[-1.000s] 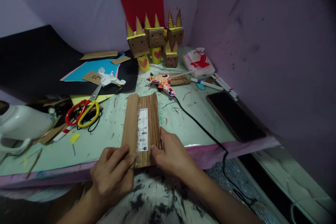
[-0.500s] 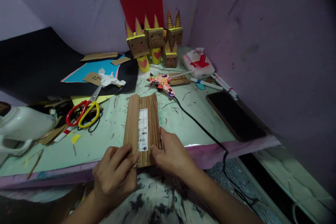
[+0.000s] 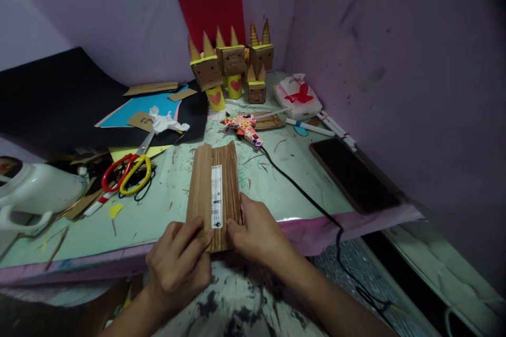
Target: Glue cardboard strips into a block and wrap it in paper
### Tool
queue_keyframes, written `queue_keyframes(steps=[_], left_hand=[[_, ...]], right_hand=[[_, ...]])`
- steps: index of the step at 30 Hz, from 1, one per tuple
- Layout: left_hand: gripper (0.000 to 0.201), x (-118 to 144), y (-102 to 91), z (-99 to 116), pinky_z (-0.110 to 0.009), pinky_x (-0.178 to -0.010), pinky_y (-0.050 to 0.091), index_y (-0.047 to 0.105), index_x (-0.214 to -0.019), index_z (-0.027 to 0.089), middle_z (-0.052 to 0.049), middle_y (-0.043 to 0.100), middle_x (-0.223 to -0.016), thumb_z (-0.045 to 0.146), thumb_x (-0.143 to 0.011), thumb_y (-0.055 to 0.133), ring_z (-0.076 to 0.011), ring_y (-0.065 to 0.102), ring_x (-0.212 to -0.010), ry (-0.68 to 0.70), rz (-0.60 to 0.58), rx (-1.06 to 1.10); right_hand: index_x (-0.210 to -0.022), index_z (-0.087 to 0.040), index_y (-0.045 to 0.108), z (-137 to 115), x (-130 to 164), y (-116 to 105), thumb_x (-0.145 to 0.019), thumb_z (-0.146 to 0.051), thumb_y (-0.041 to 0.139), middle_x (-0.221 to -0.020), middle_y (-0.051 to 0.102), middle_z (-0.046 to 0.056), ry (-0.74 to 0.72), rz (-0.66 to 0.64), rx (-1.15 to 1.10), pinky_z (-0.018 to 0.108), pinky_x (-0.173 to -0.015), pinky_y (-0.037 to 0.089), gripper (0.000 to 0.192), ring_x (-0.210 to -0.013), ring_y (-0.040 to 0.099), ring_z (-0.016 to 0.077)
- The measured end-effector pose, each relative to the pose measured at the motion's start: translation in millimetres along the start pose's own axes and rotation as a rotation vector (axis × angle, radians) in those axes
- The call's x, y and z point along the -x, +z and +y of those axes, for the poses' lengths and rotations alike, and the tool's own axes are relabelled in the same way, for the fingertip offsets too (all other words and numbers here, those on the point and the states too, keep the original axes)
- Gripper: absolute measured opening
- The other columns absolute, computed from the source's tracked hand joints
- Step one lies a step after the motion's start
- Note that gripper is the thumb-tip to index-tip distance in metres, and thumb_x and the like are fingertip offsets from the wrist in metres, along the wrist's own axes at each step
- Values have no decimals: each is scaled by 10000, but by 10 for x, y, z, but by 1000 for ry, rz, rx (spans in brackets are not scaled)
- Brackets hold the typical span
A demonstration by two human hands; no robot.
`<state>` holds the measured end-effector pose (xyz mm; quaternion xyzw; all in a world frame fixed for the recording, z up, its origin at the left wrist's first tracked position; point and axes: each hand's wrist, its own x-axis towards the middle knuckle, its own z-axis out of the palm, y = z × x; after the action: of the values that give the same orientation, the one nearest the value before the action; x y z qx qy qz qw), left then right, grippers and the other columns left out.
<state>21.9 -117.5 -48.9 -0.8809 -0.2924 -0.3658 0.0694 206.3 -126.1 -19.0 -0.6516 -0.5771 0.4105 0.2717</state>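
A creased piece of corrugated cardboard (image 3: 201, 184) lies over the table's front edge, its left part folded over along a lengthwise crease. A white printed label (image 3: 216, 197) with a barcode runs down its middle, partly covered on the left by the fold. My left hand (image 3: 182, 258) is closed on the near left corner, fingers on top. My right hand (image 3: 255, 229) grips the near right edge, thumb on the upper face and the other fingers at the side and below, partly hidden.
Beyond the cardboard lies a patterned glue gun (image 3: 245, 127) with a black cord (image 3: 304, 192). Scissors (image 3: 132, 171) and a white jug (image 3: 43, 189) are left; a phone (image 3: 353, 174) and markers (image 3: 336, 129) right. Cardboard figures (image 3: 207, 71) stand behind, beside a tissue pack (image 3: 298, 97).
My left hand has moved slightly right, and the cardboard's left part is folded further over, covering a little more of the label. My right hand keeps its grip.
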Motion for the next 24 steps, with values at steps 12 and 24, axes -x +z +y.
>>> queue_keyframes(steps=[12,24], left_hand=[[225,-296,-686,-402,-332,-866,538,679,-1040,270,-36,693,-1091,272,-881,519,-211,648,-998,-306,-173,141],[263,-505,-404,-598,-197,-525,502,673,-712,255,44,701,-659,506,-737,596,-149,650,-589,-796,-350,170]], right_hand=[[-808,-214,716,-25,-147,-448,-710,-215,660,-752,727,46,-124,-57,283,267,-540,338,113,-681,638,203],[-1120,-195,652,184,-251,-739,-860,-174,612,-838,700,36,-669,363,170,296,-689,486,264,-780,624,177]])
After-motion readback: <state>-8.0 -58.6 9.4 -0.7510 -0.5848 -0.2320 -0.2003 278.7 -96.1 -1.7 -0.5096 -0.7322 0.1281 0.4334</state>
